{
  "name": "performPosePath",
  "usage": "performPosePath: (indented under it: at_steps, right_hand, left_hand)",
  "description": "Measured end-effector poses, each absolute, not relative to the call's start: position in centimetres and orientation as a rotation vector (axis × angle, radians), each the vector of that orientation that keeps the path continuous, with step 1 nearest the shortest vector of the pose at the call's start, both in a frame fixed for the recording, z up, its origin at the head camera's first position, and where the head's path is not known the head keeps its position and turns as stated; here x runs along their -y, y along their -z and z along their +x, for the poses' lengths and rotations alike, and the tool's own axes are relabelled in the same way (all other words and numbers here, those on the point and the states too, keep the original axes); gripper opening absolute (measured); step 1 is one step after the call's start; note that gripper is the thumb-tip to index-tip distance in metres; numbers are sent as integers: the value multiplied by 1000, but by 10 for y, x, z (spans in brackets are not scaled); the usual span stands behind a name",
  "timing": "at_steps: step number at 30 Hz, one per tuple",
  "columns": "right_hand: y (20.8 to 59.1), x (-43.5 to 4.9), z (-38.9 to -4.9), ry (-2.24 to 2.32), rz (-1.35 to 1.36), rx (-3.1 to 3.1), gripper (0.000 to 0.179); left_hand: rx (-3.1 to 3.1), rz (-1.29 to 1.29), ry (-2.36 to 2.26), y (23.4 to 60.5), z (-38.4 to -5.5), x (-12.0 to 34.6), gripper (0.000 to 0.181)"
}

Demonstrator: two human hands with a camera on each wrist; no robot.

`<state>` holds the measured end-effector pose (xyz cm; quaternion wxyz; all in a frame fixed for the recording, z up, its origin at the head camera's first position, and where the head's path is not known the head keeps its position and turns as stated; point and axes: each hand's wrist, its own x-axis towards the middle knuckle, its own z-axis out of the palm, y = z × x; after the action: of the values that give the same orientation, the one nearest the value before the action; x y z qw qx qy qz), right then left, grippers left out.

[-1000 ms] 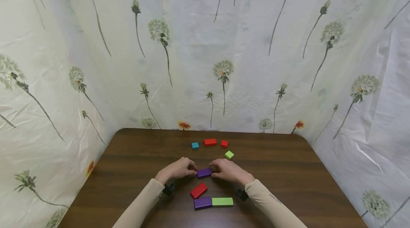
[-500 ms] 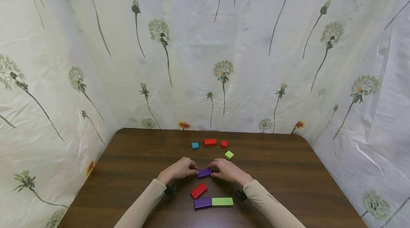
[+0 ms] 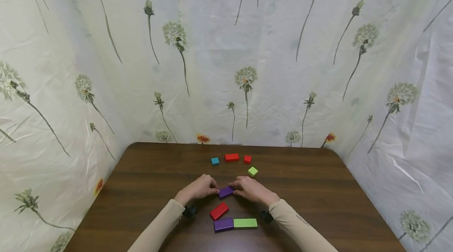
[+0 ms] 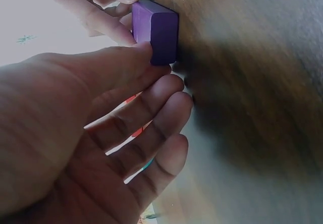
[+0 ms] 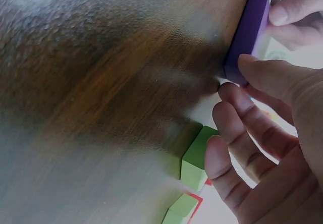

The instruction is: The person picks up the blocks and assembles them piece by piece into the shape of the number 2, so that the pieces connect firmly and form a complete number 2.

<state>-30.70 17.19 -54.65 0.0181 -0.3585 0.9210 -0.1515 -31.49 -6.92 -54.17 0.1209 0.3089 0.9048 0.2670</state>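
Between my two hands is a purple rectangular block, low over the wooden table. My left hand pinches its left end; the left wrist view shows the thumb against the purple block. At the right end, my right hand pinches it too, thumb on the purple block in the right wrist view. The other fingers of both hands are loosely bent and hold nothing. Nearer me lie a tilted red block and a second purple block end to end with a long green block.
Toward the back of the table are a small blue block, a red rectangular block, a small red block and a small green block. A floral curtain hangs behind the table and along its sides.
Both hands keep hold of the purple block's ends. The left hand has shifted slightly right, and the block now sits a little more slanted. The other blocks stay where they were.
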Motion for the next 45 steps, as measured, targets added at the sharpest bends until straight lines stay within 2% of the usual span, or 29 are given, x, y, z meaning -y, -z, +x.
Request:
performPosePath:
  at_steps: [18, 45]
  right_hand:
    - [552, -173, -307, 452, -1121, -2847, 30]
    - [539, -190, -308, 464, -1100, -2790, 26]
  left_hand:
    - [-2614, 913, -808, 544, -313, 67, 11]
    - [-2600, 1007, -775, 543, -312, 47, 13]
